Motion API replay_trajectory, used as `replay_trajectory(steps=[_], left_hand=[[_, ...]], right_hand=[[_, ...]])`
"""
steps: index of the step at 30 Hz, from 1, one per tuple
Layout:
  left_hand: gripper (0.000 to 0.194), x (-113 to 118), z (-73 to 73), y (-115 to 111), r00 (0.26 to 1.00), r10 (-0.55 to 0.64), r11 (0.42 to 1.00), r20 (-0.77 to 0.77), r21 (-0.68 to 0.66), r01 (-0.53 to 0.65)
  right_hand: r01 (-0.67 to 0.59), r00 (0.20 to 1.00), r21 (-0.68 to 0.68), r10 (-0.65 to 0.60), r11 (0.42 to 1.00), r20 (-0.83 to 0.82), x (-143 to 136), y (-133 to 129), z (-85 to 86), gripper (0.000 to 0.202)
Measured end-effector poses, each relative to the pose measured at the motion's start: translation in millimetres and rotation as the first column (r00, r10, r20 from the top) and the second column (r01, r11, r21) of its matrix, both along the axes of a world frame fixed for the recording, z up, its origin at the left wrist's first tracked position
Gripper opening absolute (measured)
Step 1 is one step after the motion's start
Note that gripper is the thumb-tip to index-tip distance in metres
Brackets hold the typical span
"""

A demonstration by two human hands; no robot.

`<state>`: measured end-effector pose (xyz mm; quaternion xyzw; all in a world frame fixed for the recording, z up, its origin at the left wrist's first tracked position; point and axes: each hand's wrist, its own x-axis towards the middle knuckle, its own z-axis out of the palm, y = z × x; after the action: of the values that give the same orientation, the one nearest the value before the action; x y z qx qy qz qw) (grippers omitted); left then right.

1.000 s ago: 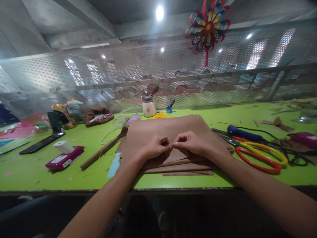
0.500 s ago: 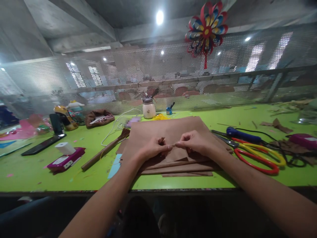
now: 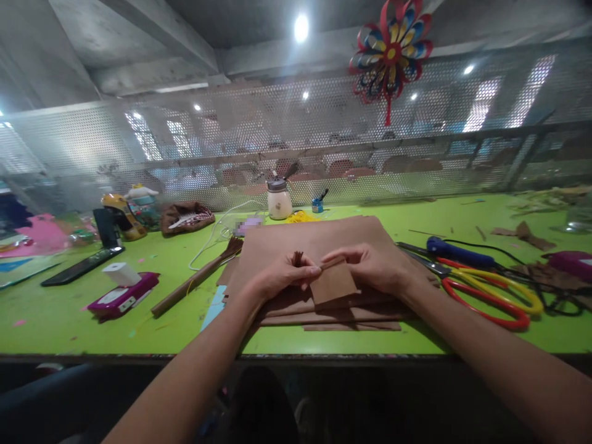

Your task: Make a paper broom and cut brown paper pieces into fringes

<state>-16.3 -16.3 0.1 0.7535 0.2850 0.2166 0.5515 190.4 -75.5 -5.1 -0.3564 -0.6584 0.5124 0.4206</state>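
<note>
At twelve o'clock, the left hand (image 3: 283, 275) and right hand (image 3: 380, 269) have their grips pinched on a small brown paper (image 3: 337, 285) above brown sheets (image 3: 277, 239), with a brown pouch (image 3: 167, 223) holding something white (image 3: 189, 220) beyond at eleven, then a lidded jar (image 3: 280, 206).

matt paper piece (image 3: 335, 286), glossy plastic scissor handles (image 3: 518, 322)

Two hands (image 3: 287, 277) (image 3: 382, 269) and one paper square (image 3: 333, 287) are showing at centre; one pair of scissors (image 3: 438, 267) is lying at right; one jar (image 3: 280, 203) and one blue bottle (image 3: 317, 205) are standing mid-frame; one pinwheel (image 3: 391, 54) is hanging upper right.
</note>
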Motion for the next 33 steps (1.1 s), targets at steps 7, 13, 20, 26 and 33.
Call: replay_trajectory(steps=[7, 13, 20, 26, 33], left_hand=[[0.033, 1.3, -3.5, -1.5, 0.988, -0.156, 0.98, 0.018, -0.121, 0.157], [0.027, -0.1, -4.0, -5.1, 0.98, -0.182, 0.953, 0.082, -0.232, 0.196], [0.027, 3.2, -6.6, 2.7, 0.982, -0.093, 0.973, 0.164, -0.195, 0.125], [0.04, 3.7, -5.6, 6.2, 0.972, 0.125, 0.987, 0.198, -0.12, -0.102], [0.03, 4.0, -8.2, 0.4, 0.991, 0.133, 0.99, -0.024, 0.052, -0.131]], right_hand=[[-0.058, 0.992, 0.226, 0.03, 0.972, 0.126, -3.3, -0.5, 6.4, 0.018], [-0.131, 0.978, 0.285, 0.077, 0.95, 0.194, -10.9, -3.7, 9.2, 0.021], [0.016, 0.986, 0.2, -0.048, 0.98, 0.16, -3.0, 0.8, 8.1, 0.031], [-0.004, 0.894, 0.211, -0.091, 0.977, 0.438, -6.1, 7.8, 0.8, 0.039], [0.069, 0.789, 0.428, -0.312, 0.901, 0.529, -15.2, 16.0, -5.4, 0.029]])
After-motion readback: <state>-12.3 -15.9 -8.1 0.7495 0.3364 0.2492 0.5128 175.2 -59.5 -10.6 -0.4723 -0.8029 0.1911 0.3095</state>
